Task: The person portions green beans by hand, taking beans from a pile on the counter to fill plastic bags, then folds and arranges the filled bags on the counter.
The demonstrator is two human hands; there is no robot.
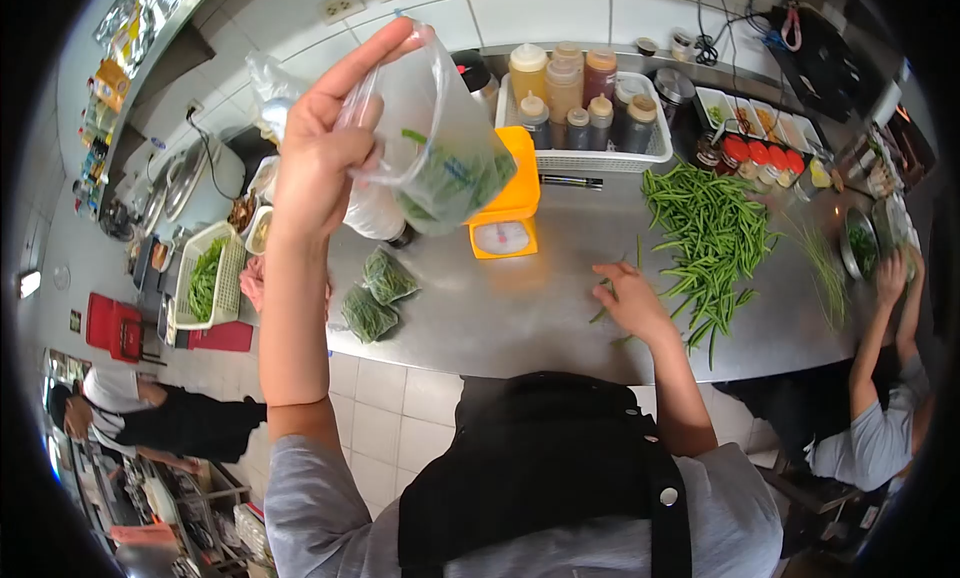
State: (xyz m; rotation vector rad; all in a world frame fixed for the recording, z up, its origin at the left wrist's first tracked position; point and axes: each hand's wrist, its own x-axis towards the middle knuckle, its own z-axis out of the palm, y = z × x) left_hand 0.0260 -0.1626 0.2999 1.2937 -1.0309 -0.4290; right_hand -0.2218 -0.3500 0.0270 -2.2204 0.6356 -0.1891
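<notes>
My left hand (335, 128) is raised high, gripping a clear plastic bag (430, 98) near its mouth. Cut green pieces, apparently beans, lie in the bottom of the bag, which hangs in front of the yellow kitchen scale (503, 236). Low over the steel table, my right hand (632, 300) has its fingers apart, with a few loose green bean bits at its fingertips. To its right spreads a large pile of green beans (708, 243). Two packed bags of greens, one of them a filled bag (370, 315), rest on the table at left.
Sauce bottles stand in a white basket (600, 160) at the back. Red-lidded jars (765, 158) are behind the beans. Leafy greens fill a cream basket (238, 268) at left. A co-worker's hands (895, 273) are at a metal bowl (857, 246) on the right. Another person (165, 413) is at left.
</notes>
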